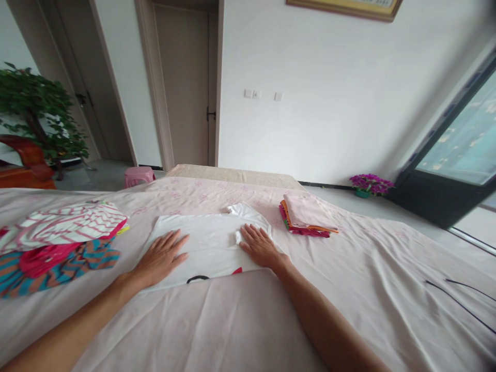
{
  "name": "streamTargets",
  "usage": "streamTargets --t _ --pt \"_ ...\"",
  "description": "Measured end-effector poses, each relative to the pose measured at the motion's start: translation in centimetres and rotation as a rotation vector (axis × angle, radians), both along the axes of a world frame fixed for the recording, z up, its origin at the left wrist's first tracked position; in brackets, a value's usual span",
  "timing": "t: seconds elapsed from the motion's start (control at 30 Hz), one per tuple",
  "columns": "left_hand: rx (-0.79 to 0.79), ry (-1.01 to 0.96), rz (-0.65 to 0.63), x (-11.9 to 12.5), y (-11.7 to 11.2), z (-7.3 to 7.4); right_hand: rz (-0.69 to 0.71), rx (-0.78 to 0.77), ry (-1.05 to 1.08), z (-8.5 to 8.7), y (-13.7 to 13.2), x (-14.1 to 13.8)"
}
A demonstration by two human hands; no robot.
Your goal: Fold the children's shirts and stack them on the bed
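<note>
A white T-shirt (209, 237) lies spread in a folded shape on the pale pink sheet (240, 315), with bits of a black and red print along its near edge. Flat on its left part rests my left hand (165, 258), fingers stretched out and holding nothing. My right hand (260, 245) also lies flat, on the shirt's right part beside a small turned-over white bit, fingers extended. Both palms press down on the cloth, and the fabric under them is hidden.
Left of the shirt is a loose heap of striped and red clothes (73, 232). On the right sits a stack of folded clothes (308, 214), pink on top. Dark cords (461, 305) lie at the far right. Beyond stand a pink stool (138, 175) and purple flowers (371, 183).
</note>
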State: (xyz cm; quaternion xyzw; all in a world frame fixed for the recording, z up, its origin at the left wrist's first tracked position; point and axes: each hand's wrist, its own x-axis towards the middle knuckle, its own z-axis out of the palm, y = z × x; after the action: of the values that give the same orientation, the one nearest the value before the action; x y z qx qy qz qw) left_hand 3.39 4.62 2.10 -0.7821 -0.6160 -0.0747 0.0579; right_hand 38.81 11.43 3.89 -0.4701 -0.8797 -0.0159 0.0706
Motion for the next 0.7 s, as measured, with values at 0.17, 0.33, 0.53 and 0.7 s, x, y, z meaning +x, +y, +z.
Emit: streamTargets --t 0.17,0.33,0.53,0.7 --pt "-0.035 0.0 0.278 -3.0 2.4 0.1 -0.123 -0.066 -0.001 1.8 2.8 2.1" --pt "-0.046 -0.072 0.375 -4.6 5.9 1.7 -0.376 -0.073 0.07 4.4 7.4 2.4" --pt "-0.05 -0.225 0.486 -6.1 10.3 2.7 -0.442 -0.092 0.126 3.9 13.2 -0.3" --pt "-0.062 -0.271 0.569 -6.8 12.2 2.4 -0.495 -0.106 0.156 2.5 16.1 -2.4"
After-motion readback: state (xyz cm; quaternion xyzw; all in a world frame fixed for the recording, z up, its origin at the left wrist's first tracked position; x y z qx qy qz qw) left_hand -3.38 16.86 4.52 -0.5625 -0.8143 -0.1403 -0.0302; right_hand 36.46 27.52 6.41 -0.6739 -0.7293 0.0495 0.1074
